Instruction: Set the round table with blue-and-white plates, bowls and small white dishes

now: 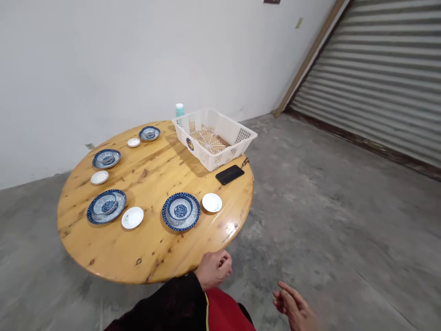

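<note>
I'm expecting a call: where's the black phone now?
In the head view, the black phone lies near the right edge of the wooden table, beside the white basket.

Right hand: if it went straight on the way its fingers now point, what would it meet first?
Probably the near right edge of the table. The right hand may be higher than the tabletop, though; depth is unclear from this one view, so it could pass over.
</note>
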A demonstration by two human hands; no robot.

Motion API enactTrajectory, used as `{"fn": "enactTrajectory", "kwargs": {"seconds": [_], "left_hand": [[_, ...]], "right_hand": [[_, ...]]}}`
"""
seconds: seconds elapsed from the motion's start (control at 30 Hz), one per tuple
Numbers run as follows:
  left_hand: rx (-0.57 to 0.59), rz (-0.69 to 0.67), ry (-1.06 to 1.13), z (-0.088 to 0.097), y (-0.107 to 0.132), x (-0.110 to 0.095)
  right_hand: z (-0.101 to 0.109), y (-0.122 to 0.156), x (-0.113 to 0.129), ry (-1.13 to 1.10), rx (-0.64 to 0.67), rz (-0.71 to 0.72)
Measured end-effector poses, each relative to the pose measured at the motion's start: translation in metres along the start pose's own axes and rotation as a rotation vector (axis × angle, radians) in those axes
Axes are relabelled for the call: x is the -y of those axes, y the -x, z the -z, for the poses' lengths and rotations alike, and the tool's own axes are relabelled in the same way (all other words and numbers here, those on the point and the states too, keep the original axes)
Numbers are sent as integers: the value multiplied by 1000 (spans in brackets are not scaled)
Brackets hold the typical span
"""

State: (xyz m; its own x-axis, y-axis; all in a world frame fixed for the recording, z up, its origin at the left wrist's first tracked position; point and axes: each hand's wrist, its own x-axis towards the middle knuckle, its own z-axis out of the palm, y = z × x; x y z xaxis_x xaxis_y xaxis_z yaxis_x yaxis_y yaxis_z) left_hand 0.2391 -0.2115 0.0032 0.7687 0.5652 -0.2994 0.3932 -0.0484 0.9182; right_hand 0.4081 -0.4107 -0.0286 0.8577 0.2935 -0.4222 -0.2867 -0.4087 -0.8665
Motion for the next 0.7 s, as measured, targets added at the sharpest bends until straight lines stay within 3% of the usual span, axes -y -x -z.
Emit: {"fn": "enactTrajectory", "kwargs": {"seconds": [0.07, 0.13, 0.33, 0.53, 0.7], "left_hand": [[-46, 18, 17, 10, 0, 3], [-101, 45, 29, 20, 2, 6], [-320, 125, 93, 42, 14, 30], [-568, 235, 210, 39, 17, 48], [-683, 417, 277, 22, 7, 49]], "right_hand": [[-3, -22, 31, 43, 30, -5], [-7, -46, 70, 103, 45, 82], [-42, -125, 214, 286, 105, 547], [-124, -194, 354, 454, 223, 943], [-204, -257, 429, 736, 303, 1045]]}}
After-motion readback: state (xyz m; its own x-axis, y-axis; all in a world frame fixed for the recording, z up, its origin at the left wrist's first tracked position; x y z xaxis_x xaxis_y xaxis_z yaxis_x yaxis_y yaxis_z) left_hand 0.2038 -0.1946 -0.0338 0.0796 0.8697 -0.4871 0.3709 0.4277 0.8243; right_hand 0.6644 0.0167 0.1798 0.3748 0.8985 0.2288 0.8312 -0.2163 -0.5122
